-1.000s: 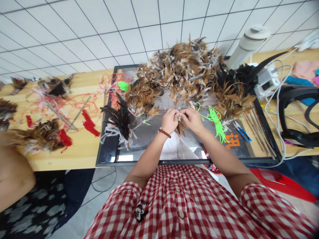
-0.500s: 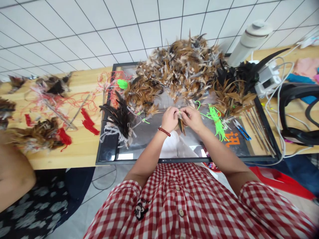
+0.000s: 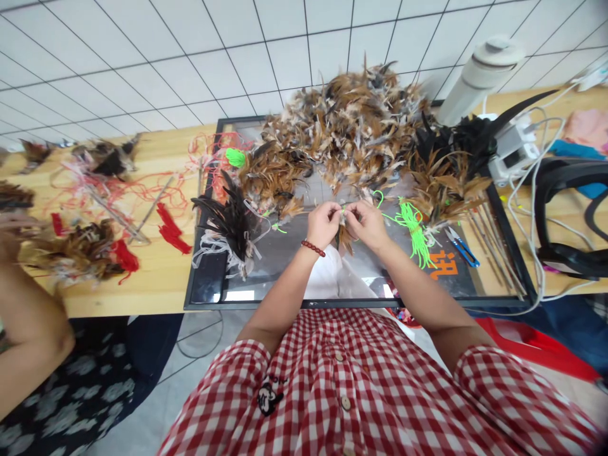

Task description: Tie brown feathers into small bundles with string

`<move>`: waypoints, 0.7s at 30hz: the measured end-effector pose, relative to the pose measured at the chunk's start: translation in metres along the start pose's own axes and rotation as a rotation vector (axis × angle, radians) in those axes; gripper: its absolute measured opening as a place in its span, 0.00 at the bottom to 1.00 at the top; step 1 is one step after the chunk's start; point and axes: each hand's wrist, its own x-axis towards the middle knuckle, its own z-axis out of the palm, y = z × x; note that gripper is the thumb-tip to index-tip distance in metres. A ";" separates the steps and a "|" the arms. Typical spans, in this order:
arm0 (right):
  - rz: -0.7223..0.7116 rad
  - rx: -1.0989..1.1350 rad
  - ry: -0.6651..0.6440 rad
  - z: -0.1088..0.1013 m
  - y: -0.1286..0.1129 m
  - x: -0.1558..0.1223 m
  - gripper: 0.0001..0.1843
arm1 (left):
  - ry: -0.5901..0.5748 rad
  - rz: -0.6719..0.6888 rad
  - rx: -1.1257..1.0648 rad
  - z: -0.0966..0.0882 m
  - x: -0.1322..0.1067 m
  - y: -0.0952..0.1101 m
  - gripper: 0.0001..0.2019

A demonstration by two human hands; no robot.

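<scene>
My left hand (image 3: pixel 323 225) and my right hand (image 3: pixel 365 225) meet fingertip to fingertip above the glass-topped board, both in a pinch. Between them shows a short bit of green cord (image 3: pixel 342 209), and a small bunch of brown feathers (image 3: pixel 345 239) hangs below it. The fingers hide how the cord runs round the quills. To the right of my right hand lies a hank of bright green cord (image 3: pixel 415 232), with a loose loop reaching toward that hand. A large heap of brown feathers (image 3: pixel 351 126) lies beyond my hands.
Blue-handled snips (image 3: pixel 463 247) and thin sticks (image 3: pixel 496 247) lie on the right. Black feathers (image 3: pixel 230 218) lie on the left. A white bottle (image 3: pixel 479 82), a charger (image 3: pixel 515 152) with cables and a black headset (image 3: pixel 546 215) stand farther right. A co-worker's arm (image 3: pixel 33 323) is at far left.
My hands stay together at nearly the same spot, and the feather bunch between them has turned a little. The co-worker's arm has come further into view on the left.
</scene>
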 end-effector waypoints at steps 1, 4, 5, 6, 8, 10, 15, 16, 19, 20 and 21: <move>0.005 -0.003 0.004 0.000 0.000 0.000 0.09 | -0.005 0.005 0.000 0.000 0.000 0.000 0.05; 0.017 -0.009 0.010 0.000 -0.001 0.000 0.09 | -0.017 0.006 -0.014 -0.001 -0.001 0.000 0.06; 0.021 -0.012 0.010 0.000 -0.001 0.000 0.08 | -0.022 -0.003 -0.028 0.000 -0.001 0.000 0.06; 0.025 -0.014 0.009 -0.001 -0.001 0.000 0.08 | -0.030 -0.016 -0.049 0.001 -0.002 0.000 0.06; 0.033 -0.011 0.013 -0.001 -0.002 0.001 0.08 | -0.048 -0.053 -0.119 0.004 -0.002 -0.002 0.06; 0.044 0.000 0.026 -0.002 -0.002 0.001 0.08 | -0.061 -0.098 -0.215 0.008 -0.002 -0.003 0.06; 0.052 0.042 0.048 -0.002 -0.004 0.002 0.09 | -0.003 -0.177 -0.350 0.013 -0.003 -0.004 0.04; 0.046 0.050 0.050 -0.002 -0.004 0.001 0.09 | 0.014 -0.181 -0.354 0.013 -0.003 -0.003 0.04; 0.010 0.077 0.045 -0.002 -0.007 0.000 0.09 | 0.073 -0.200 -0.379 0.011 -0.002 0.004 0.04; -0.001 0.082 0.043 -0.002 -0.008 0.000 0.09 | 0.089 -0.211 -0.394 0.011 -0.002 0.007 0.03; -0.008 0.085 0.042 -0.003 -0.009 0.000 0.09 | 0.101 -0.226 -0.412 0.010 -0.002 0.010 0.03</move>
